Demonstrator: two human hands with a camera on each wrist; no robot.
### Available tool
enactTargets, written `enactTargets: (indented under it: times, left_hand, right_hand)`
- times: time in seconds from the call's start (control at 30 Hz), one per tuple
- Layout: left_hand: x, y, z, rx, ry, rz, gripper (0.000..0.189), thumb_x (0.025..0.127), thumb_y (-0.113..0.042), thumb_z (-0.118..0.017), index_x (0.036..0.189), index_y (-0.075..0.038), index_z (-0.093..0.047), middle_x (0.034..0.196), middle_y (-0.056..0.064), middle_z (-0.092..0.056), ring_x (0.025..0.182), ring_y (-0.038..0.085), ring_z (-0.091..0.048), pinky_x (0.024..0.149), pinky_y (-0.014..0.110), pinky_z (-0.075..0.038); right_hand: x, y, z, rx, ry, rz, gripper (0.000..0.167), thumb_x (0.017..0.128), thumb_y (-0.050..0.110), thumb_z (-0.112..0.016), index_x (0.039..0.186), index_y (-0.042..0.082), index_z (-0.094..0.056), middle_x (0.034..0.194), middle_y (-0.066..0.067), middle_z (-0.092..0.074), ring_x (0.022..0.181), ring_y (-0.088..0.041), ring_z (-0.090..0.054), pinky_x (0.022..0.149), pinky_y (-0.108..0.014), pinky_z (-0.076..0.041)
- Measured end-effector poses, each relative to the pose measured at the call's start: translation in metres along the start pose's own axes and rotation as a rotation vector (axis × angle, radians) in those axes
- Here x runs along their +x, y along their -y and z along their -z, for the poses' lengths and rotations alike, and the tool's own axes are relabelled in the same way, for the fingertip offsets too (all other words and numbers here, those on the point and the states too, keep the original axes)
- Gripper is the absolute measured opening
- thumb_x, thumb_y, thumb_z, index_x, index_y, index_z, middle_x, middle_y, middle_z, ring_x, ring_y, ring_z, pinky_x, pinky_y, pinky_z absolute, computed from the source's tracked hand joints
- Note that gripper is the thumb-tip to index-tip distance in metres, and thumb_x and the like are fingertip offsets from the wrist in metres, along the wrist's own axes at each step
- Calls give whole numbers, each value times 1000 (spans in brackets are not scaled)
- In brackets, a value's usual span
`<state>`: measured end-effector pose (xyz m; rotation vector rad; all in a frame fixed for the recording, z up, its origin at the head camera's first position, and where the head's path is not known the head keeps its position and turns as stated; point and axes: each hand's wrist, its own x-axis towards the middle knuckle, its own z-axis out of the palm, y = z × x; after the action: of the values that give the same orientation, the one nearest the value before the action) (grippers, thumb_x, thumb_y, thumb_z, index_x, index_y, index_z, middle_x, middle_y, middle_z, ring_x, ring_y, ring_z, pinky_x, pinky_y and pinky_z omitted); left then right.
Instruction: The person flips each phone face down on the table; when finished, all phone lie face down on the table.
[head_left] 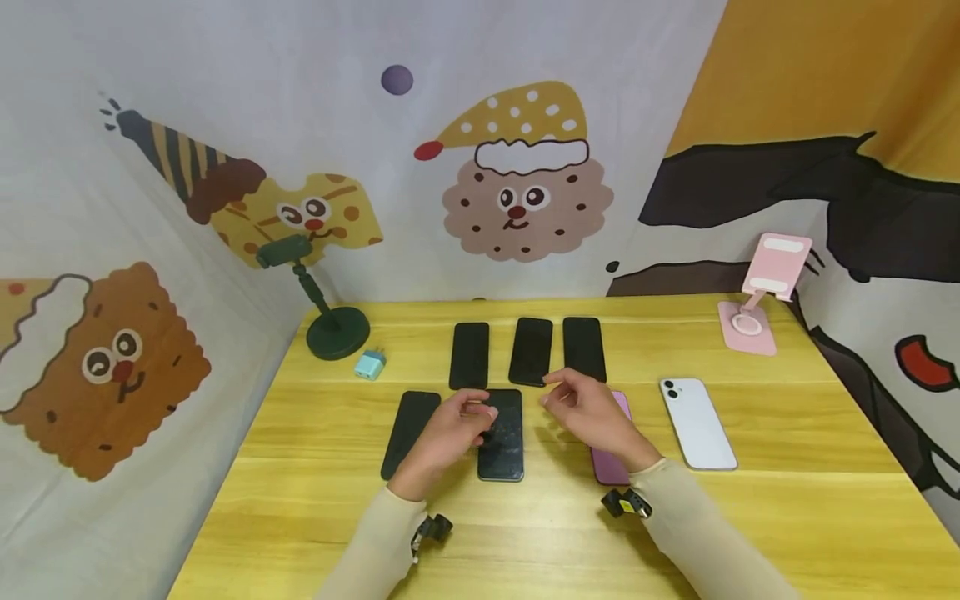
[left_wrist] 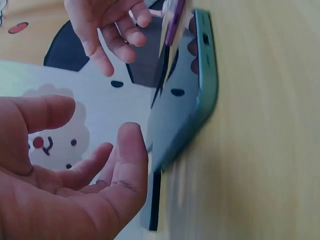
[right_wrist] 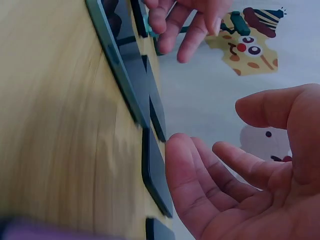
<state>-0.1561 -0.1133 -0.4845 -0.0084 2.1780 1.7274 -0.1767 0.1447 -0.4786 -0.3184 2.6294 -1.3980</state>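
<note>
My left hand (head_left: 452, 427) hovers above the front row, its fingers loosely bent and holding nothing. Under and beside it are a dark phone with a green frame (head_left: 502, 454) and another dark phone (head_left: 408, 425), both face up. To the right, my right hand (head_left: 588, 410) hangs over the table, also holding nothing, and partly covers a purple phone (head_left: 609, 468). In the left wrist view the green-framed phone (left_wrist: 204, 75) lies past my fingertips. Behind the hands lie three dark phones: left (head_left: 470, 354), middle (head_left: 531, 350) and right (head_left: 584, 346).
A white phone (head_left: 699, 425) lies face down at the right. At the back left stand a dark green phone stand (head_left: 337, 333) and a light blue charger plug (head_left: 370, 364). A pink phone stand (head_left: 776, 262) is at the back right, before a patterned cloth wall (head_left: 315, 100).
</note>
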Motion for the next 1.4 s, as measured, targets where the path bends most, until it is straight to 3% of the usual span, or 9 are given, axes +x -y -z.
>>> enactTargets:
  times: [0.2, 0.47, 0.63, 0.73, 0.9, 1.1, 1.23, 1.4]
  left_hand:
    - [2, 9, 11, 11, -59, 26, 52, 105, -24, -68, 149, -2, -54, 132, 19, -63, 104, 29, -69, 87, 42, -63]
    - [4, 15, 11, -35, -36, 47, 56, 105, -17, -66, 154, 2, -47, 142, 24, -58, 117, 28, -67, 94, 44, -62]
    - [3, 13, 7, -64, -34, 34, 56, 105, -10, -64, 155, 5, -44, 143, 28, -56, 121, 32, -66, 95, 46, -62]
    - [3, 12, 7, -67, -40, 43, 55, 105, -9, -63, 155, 4, -45, 140, 27, -59, 121, 35, -66, 96, 47, -62]
    - [2, 13, 7, -48, -60, 52, 55, 104, -6, -61, 156, 4, -44, 134, 25, -64, 115, 32, -68, 93, 46, -62]
    - [4, 11, 6, -46, -69, 28, 64, 102, -7, -65, 159, 5, -39, 139, 26, -60, 109, 27, -66, 87, 39, -61]
    - [5, 13, 5, -57, -68, 11, 68, 99, -7, -69, 160, 2, -40, 143, 26, -58, 117, 27, -65, 87, 33, -60]
    - [6, 16, 5, -138, -49, -6, 71, 98, -2, -67, 162, 1, -37, 141, 26, -58, 119, 30, -66, 88, 32, -61]
  right_hand:
    - [12, 5, -22, 113, 34, -27, 42, 102, 25, -70, 140, 7, -63, 111, -5, -73, 91, -27, -73, 72, -35, -59]
    - [15, 8, -47, 112, 10, -84, 45, 99, 27, -73, 138, 7, -63, 121, -10, -71, 96, -15, -69, 79, -31, -58]
    - [11, 7, -51, 158, 19, -118, 53, 98, 27, -75, 143, 5, -58, 132, -17, -67, 96, -16, -70, 73, -30, -58]
    - [8, 6, -54, 199, 25, -139, 58, 98, 26, -75, 148, 4, -56, 138, -18, -64, 106, -21, -70, 73, -30, -61]
    - [-1, 4, -59, 267, 29, -161, 66, 97, 23, -76, 154, 1, -50, 147, -19, -61, 129, -32, -63, 85, -35, -65]
    - [-4, 5, -60, 172, 7, -127, 68, 96, 24, -78, 154, 2, -51, 143, -17, -66, 129, -32, -65, 107, -51, -54]
    - [-5, 4, -58, 152, 20, -141, 69, 96, 25, -79, 155, 2, -50, 146, -16, -64, 130, -31, -65, 108, -53, -54]
    - [-7, 2, -57, 173, 31, -141, 69, 97, 27, -77, 156, 2, -49, 148, -17, -62, 131, -32, -64, 109, -52, -53]
